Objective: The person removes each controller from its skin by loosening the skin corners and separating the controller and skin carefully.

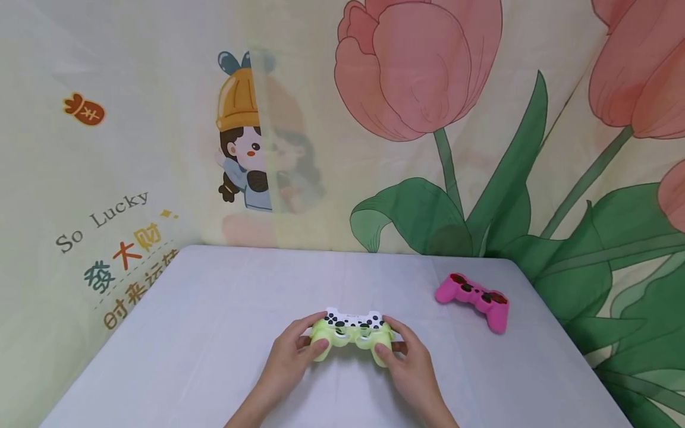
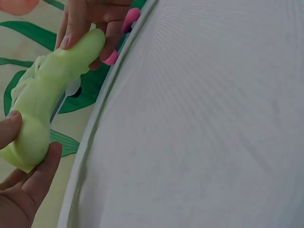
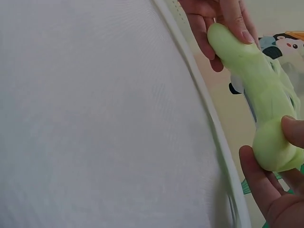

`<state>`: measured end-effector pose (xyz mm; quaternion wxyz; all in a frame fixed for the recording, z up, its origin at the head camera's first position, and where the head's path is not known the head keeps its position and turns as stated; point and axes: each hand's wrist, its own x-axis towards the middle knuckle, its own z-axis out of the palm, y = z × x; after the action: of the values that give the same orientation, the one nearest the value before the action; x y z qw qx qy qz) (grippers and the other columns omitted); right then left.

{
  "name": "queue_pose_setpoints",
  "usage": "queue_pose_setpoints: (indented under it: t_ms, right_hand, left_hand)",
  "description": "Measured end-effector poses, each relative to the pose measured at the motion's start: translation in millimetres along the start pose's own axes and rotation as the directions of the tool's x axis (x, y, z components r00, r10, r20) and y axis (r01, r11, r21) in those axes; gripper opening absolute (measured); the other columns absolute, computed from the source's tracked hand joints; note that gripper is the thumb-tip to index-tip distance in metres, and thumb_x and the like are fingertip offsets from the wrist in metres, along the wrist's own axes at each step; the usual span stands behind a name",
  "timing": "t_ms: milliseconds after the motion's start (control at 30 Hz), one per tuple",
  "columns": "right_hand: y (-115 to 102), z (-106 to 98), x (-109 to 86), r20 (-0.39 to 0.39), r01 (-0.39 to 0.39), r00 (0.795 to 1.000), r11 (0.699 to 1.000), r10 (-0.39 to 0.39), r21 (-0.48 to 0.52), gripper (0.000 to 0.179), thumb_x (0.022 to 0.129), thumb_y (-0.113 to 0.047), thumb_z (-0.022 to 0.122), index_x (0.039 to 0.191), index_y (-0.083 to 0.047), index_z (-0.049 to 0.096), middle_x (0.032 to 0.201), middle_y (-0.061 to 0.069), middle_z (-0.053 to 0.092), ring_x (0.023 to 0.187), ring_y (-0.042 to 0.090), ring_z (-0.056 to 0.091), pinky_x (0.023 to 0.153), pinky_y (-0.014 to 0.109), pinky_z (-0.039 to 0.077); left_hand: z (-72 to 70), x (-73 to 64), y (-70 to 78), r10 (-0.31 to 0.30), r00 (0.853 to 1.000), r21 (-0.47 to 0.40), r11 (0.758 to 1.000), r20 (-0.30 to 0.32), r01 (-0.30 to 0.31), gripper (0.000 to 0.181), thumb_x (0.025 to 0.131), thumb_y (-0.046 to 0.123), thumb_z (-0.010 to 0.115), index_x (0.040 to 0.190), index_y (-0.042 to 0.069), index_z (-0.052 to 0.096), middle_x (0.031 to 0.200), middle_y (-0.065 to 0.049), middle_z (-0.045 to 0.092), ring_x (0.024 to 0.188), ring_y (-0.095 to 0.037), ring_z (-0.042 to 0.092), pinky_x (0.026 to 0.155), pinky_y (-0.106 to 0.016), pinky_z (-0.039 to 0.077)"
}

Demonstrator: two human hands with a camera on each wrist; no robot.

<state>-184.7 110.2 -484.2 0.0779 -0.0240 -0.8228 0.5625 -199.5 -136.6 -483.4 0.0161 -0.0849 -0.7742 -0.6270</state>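
Note:
Both hands hold up a white game controller (image 1: 350, 317) over the table, in the middle of the head view. A pale green soft cover (image 1: 322, 343) wraps its two grips and lower part, while the white top with dark buttons shows bare. My left hand (image 1: 289, 356) grips the left handle, thumb on the near side and fingers behind. On the right handle, my right hand (image 1: 414, 364) does the same. From the left wrist view, the green cover (image 2: 50, 85) stretches round the underside. Thin loose folds of the cover (image 3: 283, 78) stand along one side in the right wrist view.
A pink game controller (image 1: 476, 299) with dark and red buttons lies at the back right of the white-covered table (image 1: 225, 315). Behind the table hangs a cloth printed with tulips (image 1: 423, 71) and a cartoon figure (image 1: 246, 142).

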Motion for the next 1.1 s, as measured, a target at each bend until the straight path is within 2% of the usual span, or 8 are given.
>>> queue_pose_setpoints:
  t_ms: [167,267,467,600,867,1100]
  right_hand:
    - [1.0,1.6,-1.8,-0.023,0.029,0.999,0.999,-0.028,0.02,0.056,0.09,-0.006,0.085,0.142,-0.019,0.066,0.142,0.007,0.063,0.097,0.019,0.071,0.079,0.024,0.061]
    - [1.0,1.8,-2.2,-0.04,0.028,0.999,0.999,-0.026,0.041,0.055,0.089,-0.005,0.085,0.139,-0.018,0.067,0.137,0.009,0.063,0.097,0.02,0.073,0.079,0.024,0.062]
    - [-0.1,1.7,-1.7,-0.066,0.009,0.998,0.996,-0.003,0.091,0.051,0.088,-0.004,0.085,0.134,-0.019,0.069,0.133,0.006,0.062,0.097,0.019,0.074,0.077,0.025,0.062]
    - [-1.7,0.3,-0.7,-0.064,0.003,0.998,0.991,0.006,0.133,0.048,0.089,-0.003,0.085,0.131,-0.013,0.067,0.135,0.008,0.061,0.096,0.019,0.073,0.075,0.026,0.062]
    - [-3.0,-3.4,2.0,0.0,0.007,1.0,0.989,-0.007,0.149,0.042,0.091,0.002,0.081,0.124,-0.008,0.058,0.131,0.009,0.054,0.096,0.021,0.068,0.075,0.025,0.062]
    - [1.8,-5.9,2.4,0.028,0.089,0.995,0.979,-0.096,0.185,0.035,0.088,0.01,0.079,0.11,-0.006,0.057,0.119,0.011,0.054,0.093,0.021,0.065,0.071,0.028,0.063]
  left_hand:
    - [-3.8,-1.7,-1.3,0.03,1.0,0.062,0.998,-0.006,-0.03,0.052,0.093,0.019,0.082,0.143,0.021,0.067,0.128,-0.014,0.063,0.103,-0.025,0.075,0.079,-0.024,0.061]
    - [-4.1,-1.5,-1.0,0.031,0.999,0.062,0.998,-0.011,-0.031,0.051,0.093,0.02,0.083,0.142,0.02,0.068,0.125,-0.013,0.063,0.103,-0.025,0.075,0.079,-0.024,0.061]
    - [-3.8,-1.7,-0.1,0.017,0.999,0.01,1.0,-0.034,-0.017,0.049,0.091,0.019,0.085,0.138,0.022,0.071,0.121,-0.011,0.063,0.099,-0.022,0.076,0.077,-0.026,0.062]
    - [-3.5,-1.7,-1.0,0.012,0.999,-0.026,1.0,-0.047,-0.013,0.045,0.091,0.018,0.086,0.133,0.022,0.073,0.123,-0.01,0.063,0.093,-0.019,0.076,0.074,-0.028,0.063]
    - [-5.3,1.7,-2.6,0.016,1.0,-0.045,0.999,-0.015,-0.017,0.037,0.091,0.017,0.086,0.124,0.018,0.07,0.129,-0.008,0.061,0.089,-0.019,0.075,0.073,-0.03,0.063]
    - [-7.9,2.1,-3.6,0.04,0.998,-0.012,0.999,0.04,-0.039,0.034,0.092,0.017,0.084,0.12,0.017,0.066,0.125,-0.008,0.056,0.083,-0.019,0.074,0.07,-0.028,0.062]
